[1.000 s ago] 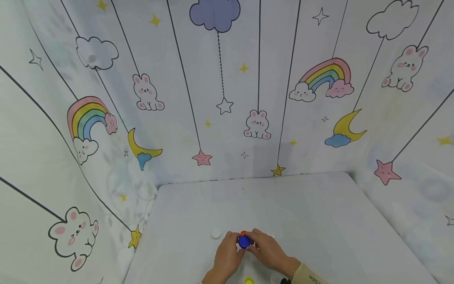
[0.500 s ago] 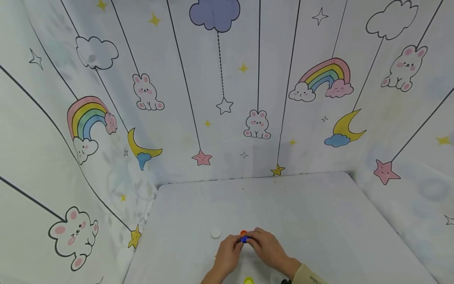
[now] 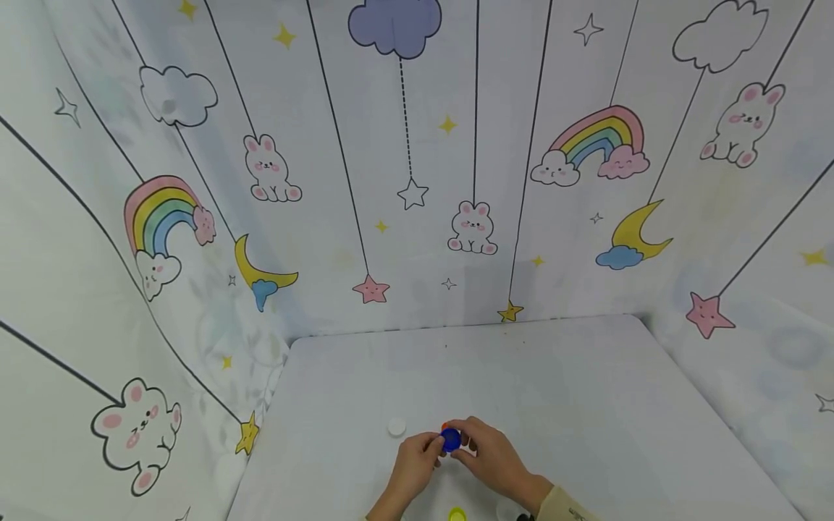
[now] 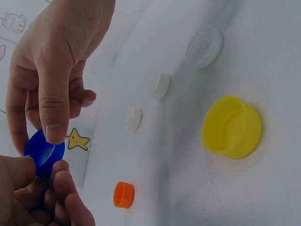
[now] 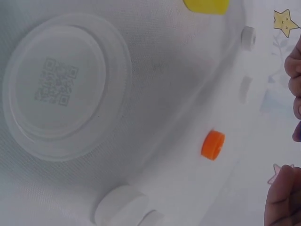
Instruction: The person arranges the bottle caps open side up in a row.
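A blue bottle cap (image 3: 450,440) is held up between both hands, its hollow inside showing in the left wrist view. My left hand (image 3: 414,463) pinches its left edge between thumb and fingers. From the other side, my right hand (image 3: 491,456) grips the rim with thumb and fingers. Just beyond the hands, an orange cap (image 4: 123,194) stands on the table, mostly covered in the head view. Nearer the body sits a larger yellow cap (image 4: 232,127). Only a sliver of the blue cap and parts of the hands show in the right wrist view.
On the white table lie a white cap (image 3: 397,428), more white caps (image 5: 121,207) and a translucent lid (image 4: 203,46). A round translucent lid with a printed code (image 5: 61,84) fills much of the right wrist view. Something black (image 3: 523,517) shows by the right sleeve.
The blue cap turned edge-on half a second ago and now shows a round face again. My left hand has shifted slightly left and its fingers have changed their hold on the rim.
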{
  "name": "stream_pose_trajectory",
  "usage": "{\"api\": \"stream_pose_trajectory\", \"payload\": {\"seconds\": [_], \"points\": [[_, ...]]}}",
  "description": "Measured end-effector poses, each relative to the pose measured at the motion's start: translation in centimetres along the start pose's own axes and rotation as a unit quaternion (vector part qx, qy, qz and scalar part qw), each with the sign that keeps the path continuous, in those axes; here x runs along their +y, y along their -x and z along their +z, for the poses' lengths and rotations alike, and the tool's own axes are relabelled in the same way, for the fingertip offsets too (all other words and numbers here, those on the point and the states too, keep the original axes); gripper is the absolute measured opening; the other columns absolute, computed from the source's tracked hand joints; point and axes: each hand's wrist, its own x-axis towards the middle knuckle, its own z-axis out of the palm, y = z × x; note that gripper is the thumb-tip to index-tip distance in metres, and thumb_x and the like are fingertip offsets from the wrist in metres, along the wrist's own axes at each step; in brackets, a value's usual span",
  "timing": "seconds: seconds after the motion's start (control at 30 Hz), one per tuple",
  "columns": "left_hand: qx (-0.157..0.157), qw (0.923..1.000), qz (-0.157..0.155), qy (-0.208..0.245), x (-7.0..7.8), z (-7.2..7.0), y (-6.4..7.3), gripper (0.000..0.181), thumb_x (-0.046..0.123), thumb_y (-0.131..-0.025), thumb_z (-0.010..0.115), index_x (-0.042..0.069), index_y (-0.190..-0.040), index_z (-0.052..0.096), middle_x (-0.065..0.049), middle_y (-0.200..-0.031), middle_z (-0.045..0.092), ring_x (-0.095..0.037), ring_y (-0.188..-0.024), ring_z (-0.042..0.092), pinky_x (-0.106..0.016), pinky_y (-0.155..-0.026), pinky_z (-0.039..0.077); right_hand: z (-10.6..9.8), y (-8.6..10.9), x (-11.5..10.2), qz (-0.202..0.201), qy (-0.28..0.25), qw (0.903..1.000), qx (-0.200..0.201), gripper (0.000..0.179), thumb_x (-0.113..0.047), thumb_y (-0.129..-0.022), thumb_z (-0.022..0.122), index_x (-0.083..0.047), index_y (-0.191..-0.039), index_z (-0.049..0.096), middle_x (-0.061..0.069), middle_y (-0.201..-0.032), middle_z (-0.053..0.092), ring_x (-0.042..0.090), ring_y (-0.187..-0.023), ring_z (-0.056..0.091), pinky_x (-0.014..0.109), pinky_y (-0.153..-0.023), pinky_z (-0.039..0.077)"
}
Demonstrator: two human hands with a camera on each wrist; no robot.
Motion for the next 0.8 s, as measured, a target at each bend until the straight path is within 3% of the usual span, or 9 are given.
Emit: {"api": "stream_pose_trajectory", "payload": {"seconds": [0.2, 0.4, 0.53, 0.8], "points": [[-0.002, 0.9998, -0.017, 0.007, 0.12, -0.02, 0.07, 0.028, 0.033, -0.091, 0.051, 0.010, -0.092, 0.067, 0.002, -0.074, 0.062, -0.011, -0.062, 0.054, -0.025, -0.050, 0.042, -0.01, 0.08, 0.11, -0.037, 0.027, 0.9990, 0.002, 0.050, -0.027, -0.077, 0.072, -0.029, -0.122, 0.051, -0.017, -0.092, 0.050, 0.002, -0.069, 0.049, 0.016, -0.059, 0.042], [-0.002, 0.9997, -0.024, 0.011, -0.01, 0.01, 0.17, 0.028, 0.033, -0.092, 0.051, 0.011, -0.089, 0.067, 0.001, -0.071, 0.061, -0.011, -0.059, 0.052, -0.025, -0.048, 0.040, 0.09, 0.27, 0.31, -0.037, 0.037, 0.9986, -0.009, 0.050, -0.033, -0.078, 0.070, -0.032, -0.124, 0.048, -0.018, -0.093, 0.050, 0.003, -0.068, 0.050, 0.015, -0.059, 0.043], [0.001, 1.0000, -0.005, 0.003, -0.18, 0.17, 0.14, 0.025, 0.031, -0.092, 0.050, 0.013, -0.095, 0.066, -0.002, -0.075, 0.062, -0.010, -0.061, 0.053, -0.024, -0.048, 0.041, 0.24, 0.34, 0.52, -0.030, 0.040, 0.9986, -0.014, 0.049, -0.038, -0.080, 0.066, -0.028, -0.125, 0.050, -0.018, -0.092, 0.050, 0.004, -0.067, 0.050, 0.015, -0.057, 0.042], [0.020, 0.9979, 0.034, -0.051, -0.01, 0.48, 0.31, 0.027, 0.017, -0.086, 0.061, 0.014, -0.113, 0.061, 0.009, -0.088, 0.060, -0.006, -0.072, 0.055, -0.020, -0.058, 0.046, 0.12, 0.30, 0.66, 0.006, 0.039, 0.9988, -0.027, 0.046, -0.037, -0.082, 0.064, -0.022, -0.125, 0.053, -0.018, -0.091, 0.054, -0.002, -0.068, 0.046, 0.016, -0.058, 0.042]]}}
